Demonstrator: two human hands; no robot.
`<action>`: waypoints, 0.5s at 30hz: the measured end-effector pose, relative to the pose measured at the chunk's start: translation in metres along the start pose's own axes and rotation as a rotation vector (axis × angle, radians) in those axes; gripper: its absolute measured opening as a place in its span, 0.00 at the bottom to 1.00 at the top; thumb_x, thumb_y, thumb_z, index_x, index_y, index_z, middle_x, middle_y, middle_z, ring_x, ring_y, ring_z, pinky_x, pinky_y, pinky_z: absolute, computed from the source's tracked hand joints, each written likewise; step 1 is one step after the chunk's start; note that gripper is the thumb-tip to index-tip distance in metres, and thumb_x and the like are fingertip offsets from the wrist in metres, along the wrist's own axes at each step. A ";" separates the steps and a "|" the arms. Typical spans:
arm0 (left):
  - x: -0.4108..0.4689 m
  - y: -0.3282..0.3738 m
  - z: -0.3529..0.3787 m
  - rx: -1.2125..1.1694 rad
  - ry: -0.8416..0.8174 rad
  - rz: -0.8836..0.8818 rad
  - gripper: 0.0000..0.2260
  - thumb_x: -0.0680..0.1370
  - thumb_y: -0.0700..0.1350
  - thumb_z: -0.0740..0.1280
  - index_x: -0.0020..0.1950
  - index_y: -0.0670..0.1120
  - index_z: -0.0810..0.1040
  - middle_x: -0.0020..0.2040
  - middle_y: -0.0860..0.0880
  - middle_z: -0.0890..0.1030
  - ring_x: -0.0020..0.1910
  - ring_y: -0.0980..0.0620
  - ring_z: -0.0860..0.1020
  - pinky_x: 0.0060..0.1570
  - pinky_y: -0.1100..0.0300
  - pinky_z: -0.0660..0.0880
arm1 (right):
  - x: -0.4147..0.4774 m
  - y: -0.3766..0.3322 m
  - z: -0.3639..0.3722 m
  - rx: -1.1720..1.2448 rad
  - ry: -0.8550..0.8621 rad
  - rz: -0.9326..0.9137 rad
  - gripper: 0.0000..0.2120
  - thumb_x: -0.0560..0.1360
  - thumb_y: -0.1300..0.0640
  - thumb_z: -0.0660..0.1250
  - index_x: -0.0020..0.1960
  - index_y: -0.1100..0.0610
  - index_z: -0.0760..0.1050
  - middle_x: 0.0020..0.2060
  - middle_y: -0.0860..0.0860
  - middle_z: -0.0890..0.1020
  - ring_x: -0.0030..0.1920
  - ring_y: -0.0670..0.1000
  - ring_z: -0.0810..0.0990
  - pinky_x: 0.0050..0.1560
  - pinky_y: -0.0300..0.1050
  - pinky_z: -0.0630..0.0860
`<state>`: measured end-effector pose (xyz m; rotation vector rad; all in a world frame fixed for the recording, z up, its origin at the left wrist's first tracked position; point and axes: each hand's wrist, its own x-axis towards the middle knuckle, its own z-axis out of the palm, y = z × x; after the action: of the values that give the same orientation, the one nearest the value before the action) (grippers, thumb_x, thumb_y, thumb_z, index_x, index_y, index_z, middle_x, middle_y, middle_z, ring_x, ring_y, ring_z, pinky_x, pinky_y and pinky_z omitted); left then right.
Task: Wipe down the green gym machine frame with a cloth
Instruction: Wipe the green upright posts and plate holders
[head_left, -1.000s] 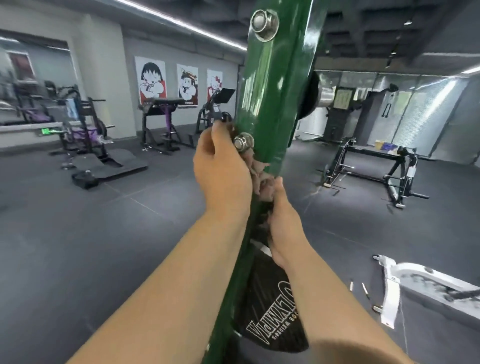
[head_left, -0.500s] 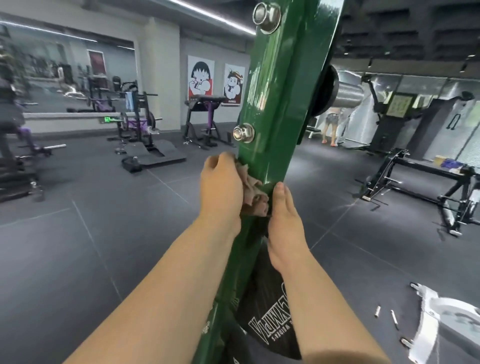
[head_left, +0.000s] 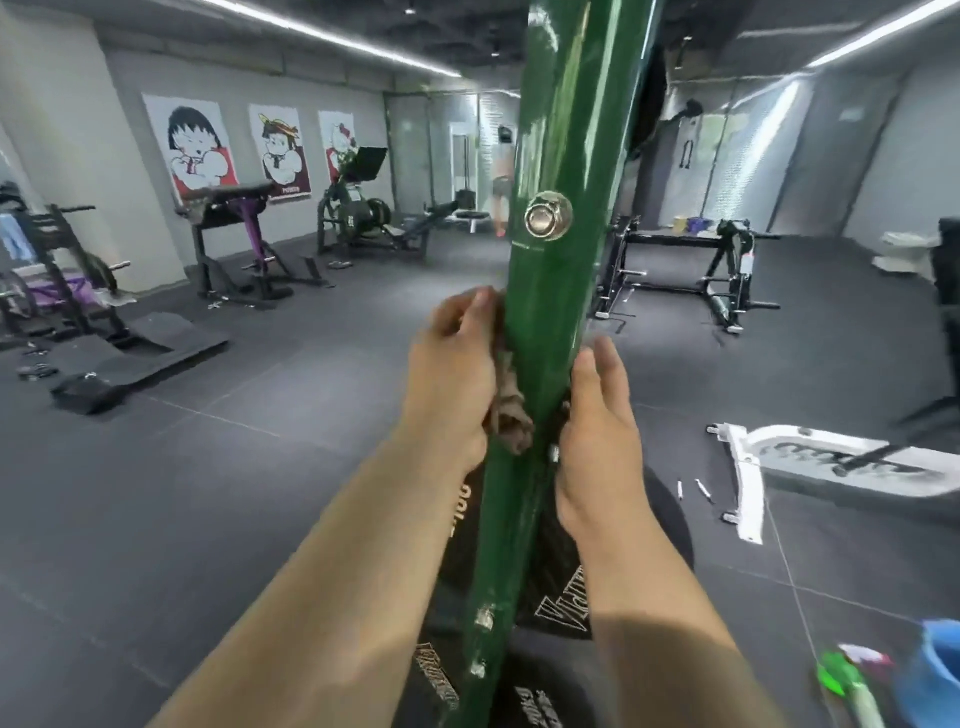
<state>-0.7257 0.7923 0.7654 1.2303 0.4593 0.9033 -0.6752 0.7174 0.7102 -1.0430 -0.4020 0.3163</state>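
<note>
Right now the left hand (head_left: 451, 374) has its grip closed on a crumpled brown cloth (head_left: 510, 415). It presses the cloth flat against the left side of the green post (head_left: 550, 312), so the rubbing takes off the dirt. The right hand (head_left: 597, 415) sits on the other side of the post, with its fingers mostly straight and touching the green paint. It looks like it helps the person stay steady while the other hand wipes, and it may pinch a bit of cloth near the thumb, but I cannot tell for sure.

Just above the hands, a shiny silver bolt (head_left: 546, 217) sticks out of the post. The cloth is under it.

Behind the post, down low, is a black weight plate (head_left: 566, 597) with white letters.

At the bottom right corner is a blue bucket (head_left: 935, 670) on the floor. A green and white spray bottle (head_left: 852, 686) lies just beside it. I cannot see what is inside the bucket.
</note>
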 end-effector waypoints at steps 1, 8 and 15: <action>0.005 0.015 0.004 -0.025 -0.086 0.059 0.10 0.83 0.49 0.63 0.48 0.49 0.82 0.48 0.44 0.85 0.48 0.43 0.84 0.54 0.42 0.80 | -0.004 0.001 0.002 0.003 0.019 -0.022 0.16 0.83 0.47 0.60 0.69 0.38 0.70 0.67 0.46 0.77 0.65 0.47 0.77 0.69 0.54 0.72; 0.006 -0.062 -0.035 0.093 -0.227 -0.385 0.15 0.80 0.54 0.62 0.46 0.47 0.84 0.45 0.45 0.86 0.45 0.46 0.85 0.52 0.50 0.81 | -0.025 0.014 0.015 -0.185 0.185 -0.132 0.17 0.82 0.43 0.54 0.70 0.37 0.72 0.66 0.39 0.77 0.67 0.42 0.74 0.70 0.51 0.70; 0.028 -0.010 -0.009 -0.014 -0.388 -0.264 0.19 0.81 0.56 0.58 0.43 0.49 0.85 0.48 0.44 0.83 0.49 0.44 0.80 0.53 0.51 0.75 | -0.021 0.022 0.030 -0.180 0.292 -0.135 0.26 0.76 0.36 0.55 0.70 0.46 0.73 0.66 0.51 0.78 0.68 0.53 0.75 0.70 0.62 0.69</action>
<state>-0.7126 0.8195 0.7580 1.2615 0.2933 0.4290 -0.7089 0.7411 0.7005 -1.2113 -0.2380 0.0046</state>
